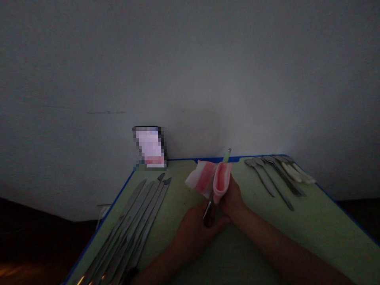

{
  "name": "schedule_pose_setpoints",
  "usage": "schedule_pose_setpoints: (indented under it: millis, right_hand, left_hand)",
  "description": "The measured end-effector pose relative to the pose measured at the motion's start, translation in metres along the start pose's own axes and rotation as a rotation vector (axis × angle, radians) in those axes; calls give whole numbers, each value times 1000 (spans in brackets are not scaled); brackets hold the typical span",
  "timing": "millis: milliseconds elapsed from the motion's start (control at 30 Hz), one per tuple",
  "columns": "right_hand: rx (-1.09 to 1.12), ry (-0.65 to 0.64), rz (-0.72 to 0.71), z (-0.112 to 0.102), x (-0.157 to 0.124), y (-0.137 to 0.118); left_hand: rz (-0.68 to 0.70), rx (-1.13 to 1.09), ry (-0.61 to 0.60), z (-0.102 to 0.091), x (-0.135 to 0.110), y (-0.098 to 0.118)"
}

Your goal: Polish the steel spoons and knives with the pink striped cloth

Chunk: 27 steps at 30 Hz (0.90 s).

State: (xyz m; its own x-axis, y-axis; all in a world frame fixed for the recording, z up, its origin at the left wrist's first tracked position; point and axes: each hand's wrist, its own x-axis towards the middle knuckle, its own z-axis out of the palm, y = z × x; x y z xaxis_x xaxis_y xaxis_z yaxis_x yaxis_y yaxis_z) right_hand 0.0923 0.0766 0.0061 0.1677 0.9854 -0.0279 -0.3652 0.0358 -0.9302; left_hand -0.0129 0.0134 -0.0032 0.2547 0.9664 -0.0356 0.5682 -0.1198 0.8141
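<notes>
Over the middle of the table, my left hand [192, 227] is closed around the dark, shiny handle of a table knife [208, 211], whose blade points up and away from me. My right hand [234, 200] is closed on a pink-and-white cloth [204, 178], which is folded around the blade. The knife's tip shows beyond the cloth's far edge, while the middle of the blade is hidden. One end of the cloth hangs out to the left. Both hands are close together, and their fingers are partly hidden.
Several knives [139, 217] lie side by side on the left of the green table [252, 245]. Spoons [263, 178] and white-handled cutlery [292, 172] lie at the far right. A phone [150, 146] leans on the wall [237, 79] behind the table's blue edge.
</notes>
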Motion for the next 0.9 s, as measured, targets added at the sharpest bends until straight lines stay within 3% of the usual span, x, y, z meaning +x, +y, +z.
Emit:
schedule_pose_setpoints:
  millis: [133,300,400,700,900]
  right_hand:
    - [302,-175,199,11,-4,-3]
    - [145,-212,163,8,-11,8]
    - [109,-204,148,6,-11,5]
    - [138,5,-28,-14,31,-33]
    - [256,235,-118,-30,54,-43]
  left_hand:
    - [-63,-181,42,-4,6,0]
    - [-220,-398,37,-8,7,2]
    - [-213,-376,-19,-10,6,2]
    - [-101,-247,-159,-14,3,5]
    - [-77,-164,-215,-12,-1,6]
